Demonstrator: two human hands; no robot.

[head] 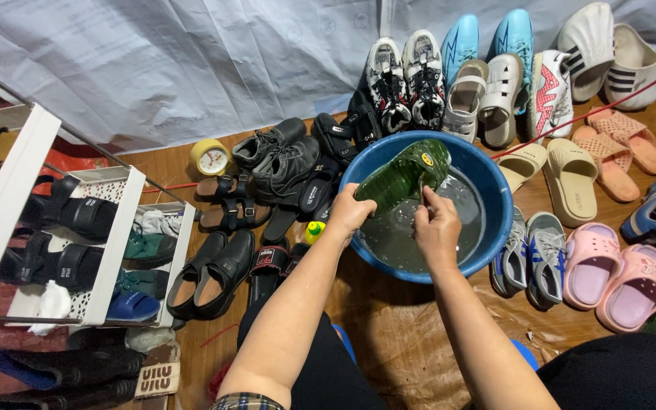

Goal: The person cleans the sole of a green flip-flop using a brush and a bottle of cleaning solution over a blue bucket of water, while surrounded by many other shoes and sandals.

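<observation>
Over the blue basin (495, 228) of water, the left hand (351, 212) grips the heel end of the green shoe (404, 176) while the right hand (436, 226), fingers closed, rubs its sole; wet, it looks slippery, light and stiff enough to hold by the edges.

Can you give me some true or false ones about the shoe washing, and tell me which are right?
1. The left hand holds a green shoe over the blue basin. True.
2. The basin is dry inside. False: it has water in it.
3. The right hand is at the shoe's sole. True.
4. The pink slippers sit inside the basin. False: they lie on the floor to the right of it.
5. The small yellow clock stands on the white rack. False: it is on the floor beside the black shoes.
</observation>
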